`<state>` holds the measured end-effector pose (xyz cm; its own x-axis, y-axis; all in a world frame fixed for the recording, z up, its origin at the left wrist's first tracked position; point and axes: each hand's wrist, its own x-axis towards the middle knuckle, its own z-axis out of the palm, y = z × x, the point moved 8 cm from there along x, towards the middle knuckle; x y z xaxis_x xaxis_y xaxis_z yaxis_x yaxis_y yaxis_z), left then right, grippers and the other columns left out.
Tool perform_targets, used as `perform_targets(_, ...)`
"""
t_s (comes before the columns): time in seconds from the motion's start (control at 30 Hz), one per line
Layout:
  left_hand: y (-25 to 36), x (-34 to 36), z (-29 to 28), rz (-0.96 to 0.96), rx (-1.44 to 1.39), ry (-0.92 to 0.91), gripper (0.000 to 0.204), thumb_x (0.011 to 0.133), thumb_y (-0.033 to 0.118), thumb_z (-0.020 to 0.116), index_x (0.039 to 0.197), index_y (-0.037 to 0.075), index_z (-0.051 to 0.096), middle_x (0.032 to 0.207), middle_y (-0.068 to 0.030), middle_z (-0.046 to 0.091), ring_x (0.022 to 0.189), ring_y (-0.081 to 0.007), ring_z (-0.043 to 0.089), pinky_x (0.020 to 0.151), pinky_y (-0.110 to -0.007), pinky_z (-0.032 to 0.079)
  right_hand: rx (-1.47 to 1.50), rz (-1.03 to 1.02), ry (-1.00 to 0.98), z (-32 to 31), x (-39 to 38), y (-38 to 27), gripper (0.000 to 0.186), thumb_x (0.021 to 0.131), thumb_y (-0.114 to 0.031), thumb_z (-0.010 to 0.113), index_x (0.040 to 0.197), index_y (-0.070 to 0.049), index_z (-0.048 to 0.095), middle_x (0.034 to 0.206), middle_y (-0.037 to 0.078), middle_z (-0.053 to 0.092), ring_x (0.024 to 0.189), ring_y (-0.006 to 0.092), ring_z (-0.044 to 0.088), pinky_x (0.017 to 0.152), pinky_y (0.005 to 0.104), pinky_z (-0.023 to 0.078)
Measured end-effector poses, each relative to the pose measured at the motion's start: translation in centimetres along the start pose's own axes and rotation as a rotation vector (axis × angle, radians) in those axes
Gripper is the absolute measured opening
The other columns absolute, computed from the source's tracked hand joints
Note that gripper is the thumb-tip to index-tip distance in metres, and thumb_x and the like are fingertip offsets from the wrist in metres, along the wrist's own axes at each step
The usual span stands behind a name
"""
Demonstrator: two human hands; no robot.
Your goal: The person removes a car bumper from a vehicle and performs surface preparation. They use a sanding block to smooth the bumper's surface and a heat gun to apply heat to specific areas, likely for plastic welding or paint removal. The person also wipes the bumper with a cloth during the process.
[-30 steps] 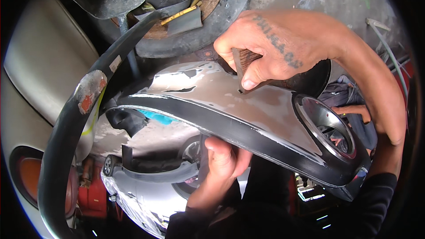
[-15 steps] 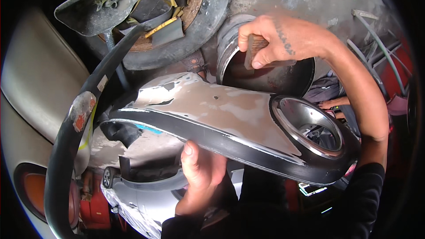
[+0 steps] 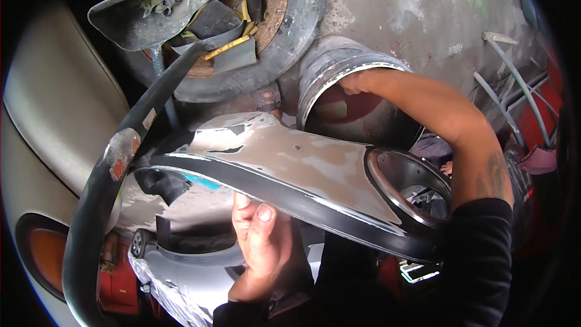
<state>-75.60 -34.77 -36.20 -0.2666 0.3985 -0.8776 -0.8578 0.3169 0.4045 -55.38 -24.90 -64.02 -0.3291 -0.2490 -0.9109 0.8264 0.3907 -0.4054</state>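
Note:
A bumper-like car part (image 3: 302, 154) lies slantwise in front of me, its beige paint sanded in pale patches. It has a black lower band and a round, chrome-ringed opening (image 3: 376, 175) at the right end. My left hand (image 3: 261, 236) grips its lower edge, thumb and forefinger showing against the rim and the other fingers mostly hidden. Beyond the part stands a round bucket (image 3: 333, 54) with a pale, worn rim. My right hand (image 3: 356, 83) is inside its mouth with curled fingers; whatever they hold is hidden in the bucket.
At the upper left, a tyre (image 3: 302, 18) holds scraps and cardboard under a dustpan (image 3: 124, 27). A long curved black strip (image 3: 91, 206) rises on the left, beside a beige car panel (image 3: 54, 97). Metal legs (image 3: 514, 79) stand at right. Another person's hand (image 3: 446, 168) shows beyond the part.
My right hand has moved down into the bucket, and the brown block it held is out of sight. My left hand has shifted slightly left along the part's edge.

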Motion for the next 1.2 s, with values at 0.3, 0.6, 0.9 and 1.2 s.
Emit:
perform_targets(0.3,0.1,0.2,-0.6,0.007,-0.164,-0.058,0.029,0.087,0.009,0.073,0.112,0.003,0.06,0.109,-0.0106,0.068,0.103,-0.0226,0.064,0.099,-0.041,0.047,-0.184,0.092,-0.125,4.6,7.1,5.7,0.021,0.085,-0.014,0.061,0.101,-0.003,0.069,0.121,0.022,0.066,0.11,0.0344,0.066,0.092,0.0427,0.053)
perform_targets(0.6,-0.1,-0.3,-1.7,-0.033,-0.143,-0.002,0.031,0.082,0.01,0.078,0.106,0.0,0.062,0.105,-0.0141,0.068,0.096,-0.0249,0.066,0.092,-0.041,0.051,-0.261,0.13,-0.175,6.3,10.2,8.6,0.023,0.085,-0.016,0.061,0.103,-0.004,0.069,0.12,0.021,0.067,0.109,0.0338,0.066,0.092,0.0424,0.052)
perform_targets(0.9,-0.2,-0.3,-1.1,-0.007,-0.282,-0.103,0.033,0.086,-0.001,0.07,0.117,-0.001,0.06,0.117,-0.0163,0.065,0.107,-0.0249,0.062,0.099,-0.04,0.046,-0.271,0.133,-0.208,7.5,10.7,8.7,0.024,0.086,-0.017,0.06,0.105,-0.005,0.069,0.12,0.02,0.067,0.109,0.0332,0.066,0.092,0.0422,0.052)
perform_targets(1.2,-0.9,-0.3,-0.9,-0.023,-0.32,-0.105,0.036,0.086,0.0,0.07,0.121,0.0,0.059,0.12,-0.0162,0.064,0.108,-0.0243,0.062,0.099,-0.04,0.046,-0.278,0.142,-0.232,8.4,11.0,9.3,0.026,0.086,-0.019,0.06,0.107,-0.006,0.069,0.12,0.019,0.067,0.109,0.0326,0.066,0.092,0.0419,0.052)
